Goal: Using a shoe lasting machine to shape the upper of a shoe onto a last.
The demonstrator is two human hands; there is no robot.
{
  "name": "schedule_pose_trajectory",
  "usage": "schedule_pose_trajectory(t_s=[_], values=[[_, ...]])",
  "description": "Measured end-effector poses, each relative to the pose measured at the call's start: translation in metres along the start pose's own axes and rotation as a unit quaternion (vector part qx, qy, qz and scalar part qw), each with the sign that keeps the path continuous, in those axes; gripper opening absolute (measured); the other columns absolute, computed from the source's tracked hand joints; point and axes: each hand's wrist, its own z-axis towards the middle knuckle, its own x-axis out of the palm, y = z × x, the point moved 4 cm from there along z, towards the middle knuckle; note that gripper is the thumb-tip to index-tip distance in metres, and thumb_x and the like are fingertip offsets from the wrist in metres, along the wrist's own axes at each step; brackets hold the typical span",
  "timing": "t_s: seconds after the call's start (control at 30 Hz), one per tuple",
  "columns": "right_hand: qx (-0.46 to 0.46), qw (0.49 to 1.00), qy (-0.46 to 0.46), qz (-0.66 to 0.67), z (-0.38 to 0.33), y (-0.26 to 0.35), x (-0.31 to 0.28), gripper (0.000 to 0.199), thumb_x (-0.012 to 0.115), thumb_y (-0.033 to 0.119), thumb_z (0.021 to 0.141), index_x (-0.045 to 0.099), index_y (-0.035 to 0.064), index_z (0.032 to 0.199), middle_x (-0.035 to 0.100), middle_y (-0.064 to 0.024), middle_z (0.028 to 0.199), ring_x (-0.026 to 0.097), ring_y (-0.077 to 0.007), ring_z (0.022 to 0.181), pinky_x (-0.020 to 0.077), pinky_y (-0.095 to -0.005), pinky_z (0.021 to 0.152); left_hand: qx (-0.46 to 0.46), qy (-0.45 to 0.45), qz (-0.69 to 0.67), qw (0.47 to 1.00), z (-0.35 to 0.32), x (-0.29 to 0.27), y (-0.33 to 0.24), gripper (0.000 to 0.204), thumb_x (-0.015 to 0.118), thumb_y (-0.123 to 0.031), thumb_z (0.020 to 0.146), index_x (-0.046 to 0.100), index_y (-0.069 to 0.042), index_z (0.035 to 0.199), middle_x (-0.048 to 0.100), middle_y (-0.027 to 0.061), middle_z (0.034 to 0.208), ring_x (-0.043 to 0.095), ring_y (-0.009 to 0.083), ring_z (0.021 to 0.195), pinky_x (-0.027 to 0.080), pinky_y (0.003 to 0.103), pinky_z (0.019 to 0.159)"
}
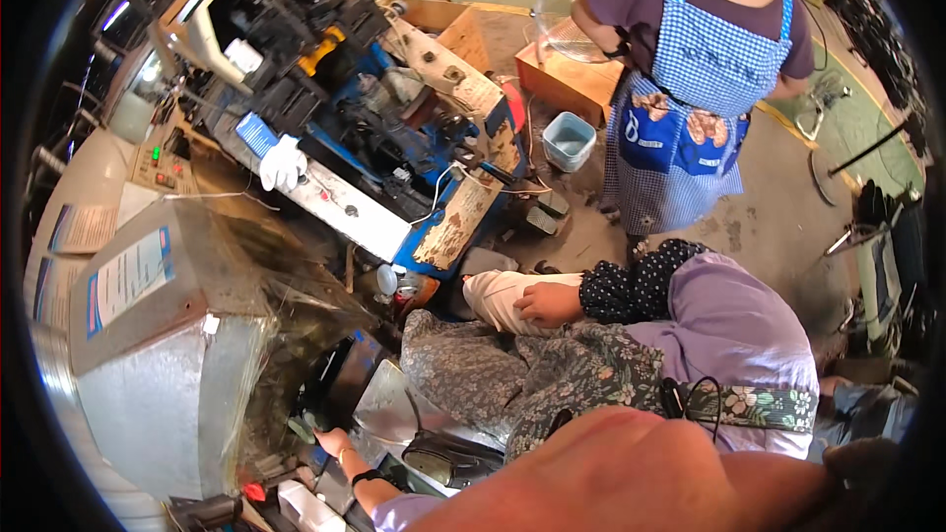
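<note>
At the lower left my left hand (336, 441) reaches down beside the metal housing, with a black band and a thin bracelet on its wrist. Its fingers are closed at a small grey-green piece (302, 430), whose kind I cannot make out. My right hand (549, 303) lies flat on the cream-coloured cloth (493, 298) over my knee, fingers stretched out and nothing in them. A dark polka-dot sleeve covers that arm. Across my lap spreads a dark floral apron (552, 374), with a black pouch (451, 459) near the left arm. A large blurred skin-coloured shape fills the lower edge.
A blue and black machine (394, 138) stands ahead, a white glove (283, 165) on its edge. Sheet-metal housing (148, 374) rises at left. Another person in a blue checked apron (680, 108) stands ahead right, near a pale blue bucket (569, 142) and a wooden box (572, 79).
</note>
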Motion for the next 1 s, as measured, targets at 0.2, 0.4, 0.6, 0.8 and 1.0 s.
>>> schedule_pose_trajectory(t_s=[0.2, 0.4, 0.6, 0.8, 1.0], values=[[0.034, 0.998, 0.017, -0.053, 0.001, -0.006, 0.007, 0.022, 0.067, 0.019, 0.078, 0.068, 0.0054, 0.096, 0.058, -0.0147, 0.126, 0.055, -0.0309, 0.106, 0.0455, -0.0415, 0.09, 0.069, 0.298, -0.372, 0.877, -0.079, 0.044, -0.125, 0.05, 0.065, -0.01, 0.092, 0.048, 0.006, 0.137, 0.06, 0.0167, 0.13, 0.058, 0.0235, 0.118, 0.044, 0.035, 0.102], [0.114, 0.986, 0.039, -0.113, 0.008, -0.026, 0.016, 0.048, 0.066, 0.034, 0.08, 0.061, 0.013, 0.124, 0.046, -0.0187, 0.138, 0.047, -0.0337, 0.121, 0.0417, -0.047, 0.093, 0.395, 0.541, -0.167, 0.724, -0.216, 0.03, -0.353, 0.06, 0.072, -0.026, 0.088, 0.051, 0.0, 0.138, 0.06, 0.0214, 0.132, 0.058, 0.0286, 0.123, 0.044, 0.035, 0.102], [0.135, 0.982, 0.058, -0.117, 0.016, -0.025, 0.025, 0.052, 0.065, 0.035, 0.081, 0.058, 0.0114, 0.127, 0.046, -0.0211, 0.136, 0.048, -0.0365, 0.119, 0.0426, -0.048, 0.092, 0.339, 0.389, -0.159, 0.842, -0.334, 0.124, -0.394, 0.049, 0.056, -0.017, 0.093, 0.049, -0.004, 0.14, 0.054, 0.0259, 0.135, 0.051, 0.0416, 0.125, 0.044, 0.044, 0.102], [0.14, 0.983, 0.044, -0.113, 0.012, -0.027, 0.022, 0.047, 0.066, 0.034, 0.081, 0.059, 0.0128, 0.122, 0.048, -0.0207, 0.135, 0.05, -0.0366, 0.115, 0.0444, -0.0487, 0.088, 0.347, 0.294, -0.25, 0.855, -0.333, 0.15, -0.378, 0.044, 0.059, -0.014, 0.092, 0.055, -0.004, 0.135, 0.051, 0.0236, 0.135, 0.051, 0.0408, 0.124, 0.044, 0.044, 0.102], [0.132, 0.984, 0.029, -0.114, 0.011, -0.028, 0.022, 0.047, 0.068, 0.034, 0.079, 0.061, 0.0143, 0.122, 0.048, -0.0205, 0.136, 0.051, -0.0377, 0.116, 0.0451, -0.0491, 0.089, 0.236, 0.299, -0.309, 0.872, -0.333, 0.159, -0.371, 0.036, 0.063, -0.014, 0.091, 0.06, -0.001, 0.125, 0.056, 0.0203, 0.128, 0.054, 0.0384, 0.118, 0.044, 0.043, 0.101]])
